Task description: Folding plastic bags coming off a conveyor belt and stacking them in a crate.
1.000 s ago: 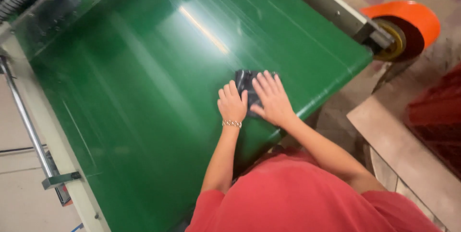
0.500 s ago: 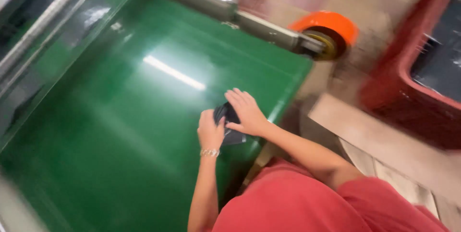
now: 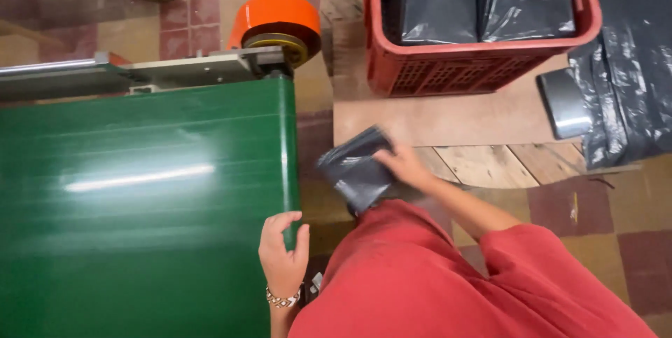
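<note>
While off belt (image 3: 140, 205), right hand (image 3: 402, 166) around packet (image 3: 355, 170).

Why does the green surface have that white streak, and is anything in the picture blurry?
In the head view, the white streak is glare from a light reflecting off the glossy green belt. The right hand and the dark plastic packet it holds are smeared by motion blur; the left hand on the belt edge and the red crate look sharper.
</note>
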